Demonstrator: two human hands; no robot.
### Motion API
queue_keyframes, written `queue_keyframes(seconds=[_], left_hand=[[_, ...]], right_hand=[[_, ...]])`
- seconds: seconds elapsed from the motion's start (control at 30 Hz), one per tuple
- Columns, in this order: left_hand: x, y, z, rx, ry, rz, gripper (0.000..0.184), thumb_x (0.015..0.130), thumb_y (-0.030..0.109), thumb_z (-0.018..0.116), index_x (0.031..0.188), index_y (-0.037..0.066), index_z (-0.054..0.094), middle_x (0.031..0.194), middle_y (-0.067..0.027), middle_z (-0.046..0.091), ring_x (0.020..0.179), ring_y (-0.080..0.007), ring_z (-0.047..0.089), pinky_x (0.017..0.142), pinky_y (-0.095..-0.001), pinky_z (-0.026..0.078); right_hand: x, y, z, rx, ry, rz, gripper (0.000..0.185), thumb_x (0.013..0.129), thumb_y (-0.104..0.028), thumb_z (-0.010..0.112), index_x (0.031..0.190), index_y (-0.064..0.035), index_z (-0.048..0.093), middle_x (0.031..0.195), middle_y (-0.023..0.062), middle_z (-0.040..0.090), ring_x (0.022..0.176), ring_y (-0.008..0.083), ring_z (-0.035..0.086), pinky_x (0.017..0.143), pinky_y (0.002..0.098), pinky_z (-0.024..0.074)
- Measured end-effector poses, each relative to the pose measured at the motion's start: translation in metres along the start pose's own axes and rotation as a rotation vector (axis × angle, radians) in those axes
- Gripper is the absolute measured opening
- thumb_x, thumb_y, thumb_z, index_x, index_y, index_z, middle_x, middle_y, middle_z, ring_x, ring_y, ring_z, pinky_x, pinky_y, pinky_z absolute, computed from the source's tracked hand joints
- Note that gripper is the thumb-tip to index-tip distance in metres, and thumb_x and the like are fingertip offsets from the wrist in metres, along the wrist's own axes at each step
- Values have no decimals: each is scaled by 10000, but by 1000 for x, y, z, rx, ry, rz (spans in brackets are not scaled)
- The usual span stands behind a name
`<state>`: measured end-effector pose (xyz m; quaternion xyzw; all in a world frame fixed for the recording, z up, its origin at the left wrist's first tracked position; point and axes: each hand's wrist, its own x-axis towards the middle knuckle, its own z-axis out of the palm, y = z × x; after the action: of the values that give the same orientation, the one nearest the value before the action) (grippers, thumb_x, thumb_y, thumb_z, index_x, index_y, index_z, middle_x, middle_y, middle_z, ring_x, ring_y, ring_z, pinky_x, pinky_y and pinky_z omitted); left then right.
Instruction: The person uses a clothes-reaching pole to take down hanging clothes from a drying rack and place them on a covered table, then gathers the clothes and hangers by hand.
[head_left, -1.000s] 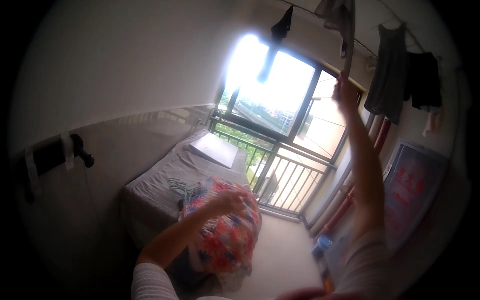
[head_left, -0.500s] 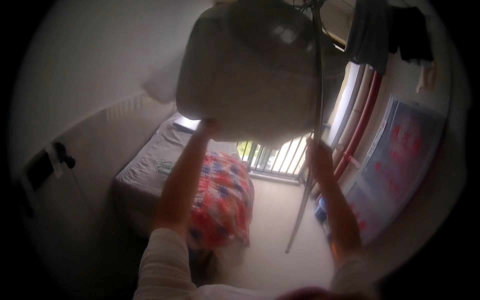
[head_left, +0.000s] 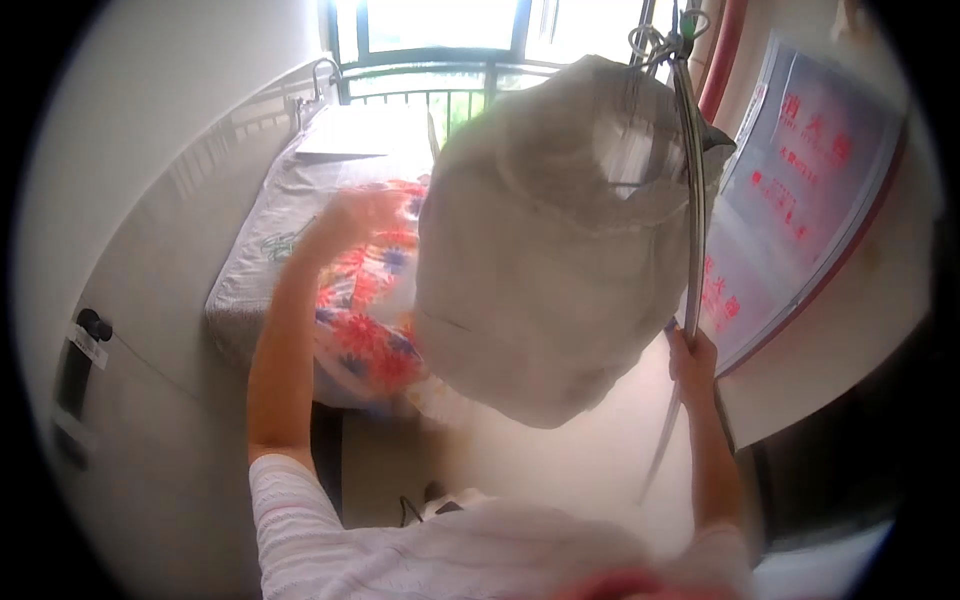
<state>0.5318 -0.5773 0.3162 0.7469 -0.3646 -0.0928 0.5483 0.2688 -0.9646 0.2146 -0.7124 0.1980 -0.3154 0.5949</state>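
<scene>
My right hand (head_left: 692,362) is wrapped round a long thin metal pole (head_left: 692,220) that stands upright, slightly tilted, its lower end trailing toward the floor. At the pole's top are metal wire hooks or loops (head_left: 660,42). A large grey-beige cloth (head_left: 550,250), perhaps a garment, hangs beside the pole and fills the middle of the view; how it is attached is not plain. To the left of the cloth, apart from it, my left hand (head_left: 350,215) is smeared by motion in front of a red, white and blue flowered cloth (head_left: 365,340).
The flowered cloth drapes over a table or counter with a grey cover (head_left: 245,240), a flat pale board (head_left: 345,135) at its far end. A railed window (head_left: 430,50) is behind. At right are a red pipe (head_left: 722,55) and a cabinet with red lettering (head_left: 800,180).
The view has tipped down. The grey-beige cloth has come lower and nearer, moving right. My left hand has left the cloth's lower edge and moved left; my right hand still grips the pole.
</scene>
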Motion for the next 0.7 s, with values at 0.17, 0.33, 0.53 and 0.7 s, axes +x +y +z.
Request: queue_keyframes(seconds=[0.17, 0.33, 0.53, 0.7], left_hand=[[4, 71, 109, 162, 6, 292, 384, 811, 264, 514, 1120, 41, 465, 839, -90, 597, 702, -191, 553, 630, -297, 436], [3, 19, 167, -90, 112, 99, 240, 823, 204, 515, 954, 7, 557, 795, -28, 597, 688, -114, 534, 620, -247, 422], [5, -35, 156, -620, 221, -39, 227, 837, 180, 499, 940, -11, 567, 786, -14, 586, 679, -64, 517, 606, -216, 427], [11, -92, 104, -473, 456, -48, 282, 821, 252, 529, 952, 6, 567, 804, -35, 590, 678, -90, 532, 612, -242, 438]], right_hand=[[-32, 23, -16, -82, -23, 103, 218, 765, -180, 623, 641, -82, 472, 466, -68, 353, 355, 12, 317, 314, 171, 235], [-36, 40, -17, -224, -91, 170, 225, 774, -159, 605, 625, -82, 454, 468, -72, 345, 358, 13, 313, 317, 177, 229], [-28, 81, -26, -425, -210, 42, 302, 779, -185, 617, 592, -93, 398, 485, -88, 302, 389, 8, 253, 349, 191, 181], [-40, 68, 12, -193, -220, 169, 274, 797, -239, 594, 630, -106, 422, 463, -70, 342, 364, 8, 308, 316, 166, 239]])
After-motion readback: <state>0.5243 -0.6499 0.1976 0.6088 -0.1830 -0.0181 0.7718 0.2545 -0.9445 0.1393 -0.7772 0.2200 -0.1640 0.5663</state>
